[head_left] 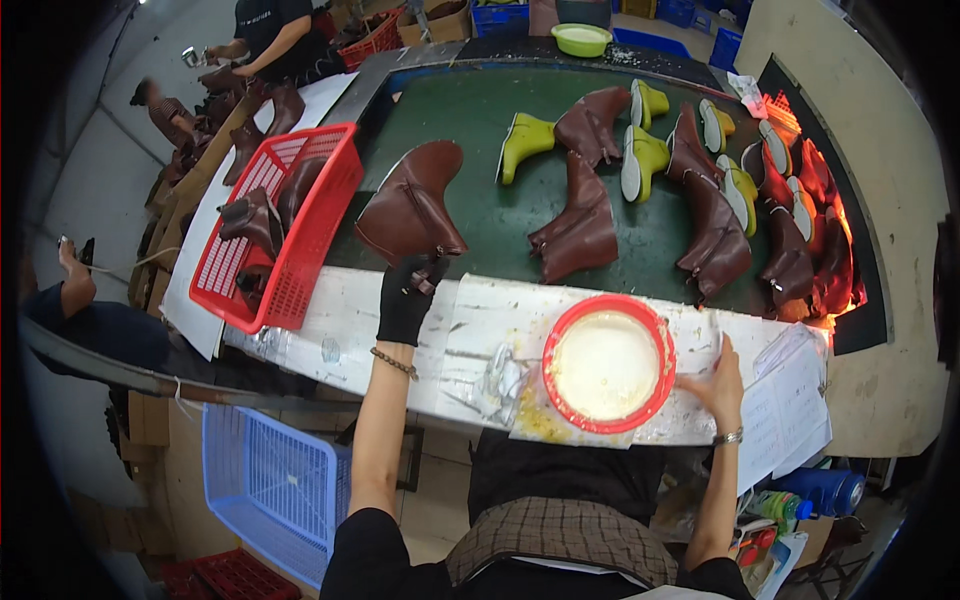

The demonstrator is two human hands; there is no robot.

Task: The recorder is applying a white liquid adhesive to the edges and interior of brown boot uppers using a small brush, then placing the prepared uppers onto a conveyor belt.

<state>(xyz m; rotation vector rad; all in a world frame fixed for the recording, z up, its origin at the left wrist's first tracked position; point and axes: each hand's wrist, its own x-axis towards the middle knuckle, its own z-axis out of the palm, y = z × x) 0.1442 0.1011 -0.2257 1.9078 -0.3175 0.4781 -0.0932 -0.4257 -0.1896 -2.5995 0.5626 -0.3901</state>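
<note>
My left hand (405,300), in a black glove, grips the lower edge of a brown leather boot upper (412,203) and holds it over the near edge of the green conveyor belt (470,125). My right hand (716,381) is bare and rests flat on the white bench, just right of a red bowl (608,363) filled with pale glue. Several more brown boot uppers (580,228) and yellow-green lasts (524,142) lie on the belt beyond.
A red basket (300,235) holding brown uppers stands left of the belt. A glowing heater opening (815,210) is at the right end. Papers (785,410) lie at the bench's right. A blue basket (265,480) sits on the floor. Another person (275,35) works at the back left.
</note>
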